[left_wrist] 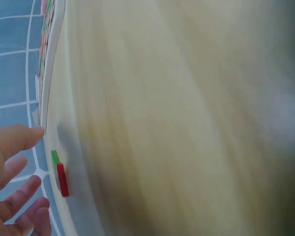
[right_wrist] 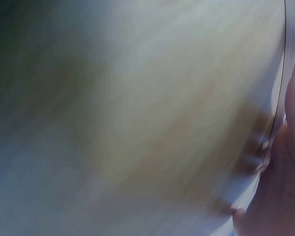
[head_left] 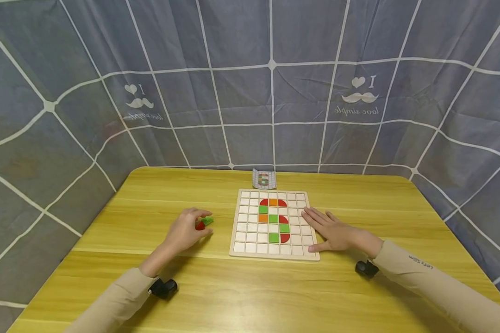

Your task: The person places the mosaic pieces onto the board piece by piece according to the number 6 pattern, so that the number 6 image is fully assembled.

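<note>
A square wooden grid board (head_left: pixel 239 247) lies on the table. Red quarter-round tiles (head_left: pixel 282 203) and green and orange square tiles (head_left: pixel 263 218) fill some of its cells in a curving figure. Left of the board, a red piece (left_wrist: pixel 62 180) and a green piece (left_wrist: pixel 54 157) lie side by side on the tabletop. Over them hovers my left hand (head_left: pixel 184 231), thumb and fingers spread apart, holding neither piece. My right hand (head_left: pixel 332 231) rests with straight, spread fingers on the board's right edge.
A small printed card (head_left: pixel 264 179) with a tile pattern stands or lies behind the board. The wooden table (head_left: pixel 250 296) ends at a grey curtain (head_left: pixel 241 92) with white lines. Both wrists carry a black camera (head_left: pixel 164 288).
</note>
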A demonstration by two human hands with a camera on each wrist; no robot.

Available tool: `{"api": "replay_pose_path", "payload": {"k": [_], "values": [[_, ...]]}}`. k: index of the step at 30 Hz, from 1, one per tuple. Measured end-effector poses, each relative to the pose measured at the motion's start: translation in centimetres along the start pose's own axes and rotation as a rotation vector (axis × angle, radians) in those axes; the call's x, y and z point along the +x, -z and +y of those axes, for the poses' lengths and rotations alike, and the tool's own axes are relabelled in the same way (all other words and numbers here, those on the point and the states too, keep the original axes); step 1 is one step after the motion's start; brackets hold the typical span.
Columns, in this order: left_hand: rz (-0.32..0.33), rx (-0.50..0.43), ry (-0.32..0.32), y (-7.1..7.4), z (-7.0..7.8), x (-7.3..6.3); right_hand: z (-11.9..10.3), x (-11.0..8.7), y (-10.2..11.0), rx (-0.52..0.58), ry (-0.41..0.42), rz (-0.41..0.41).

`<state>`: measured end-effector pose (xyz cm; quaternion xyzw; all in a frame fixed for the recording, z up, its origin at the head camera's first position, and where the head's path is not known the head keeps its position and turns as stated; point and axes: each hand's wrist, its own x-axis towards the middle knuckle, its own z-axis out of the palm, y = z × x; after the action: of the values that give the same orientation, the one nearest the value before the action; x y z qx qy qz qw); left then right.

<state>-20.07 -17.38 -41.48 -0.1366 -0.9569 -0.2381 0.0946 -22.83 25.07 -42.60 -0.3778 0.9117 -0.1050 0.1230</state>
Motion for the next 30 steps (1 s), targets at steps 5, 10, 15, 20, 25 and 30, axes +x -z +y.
{"api": "replay_pose_path", "payload": {"k": [5,10,15,20,25,30], "values": [[0.0,0.002,0.03,0.4,-0.6,-0.3,0.0,0.0,-0.1,0.009,0.022,0.031],[-0.021,0.002,0.049,0.6,-1.0,-0.5,0.1,0.1,-0.1,-0.003,0.003,0.009],[-0.037,-0.005,0.073,0.5,-1.2,-0.5,0.1,0.1,0.1,-0.01,-0.026,-0.022],[-0.041,-0.006,0.089,0.5,-1.3,-0.5,-0.1,0.1,0.2,-0.02,-0.033,-0.031],[-0.068,-0.003,0.105,0.7,-1.3,-0.5,-0.1,0.1,0.3,-0.016,-0.029,-0.029],[-0.093,-0.007,0.107,1.0,-1.3,-0.4,0.1,0.1,0.0,-0.008,-0.012,0.003]]}}
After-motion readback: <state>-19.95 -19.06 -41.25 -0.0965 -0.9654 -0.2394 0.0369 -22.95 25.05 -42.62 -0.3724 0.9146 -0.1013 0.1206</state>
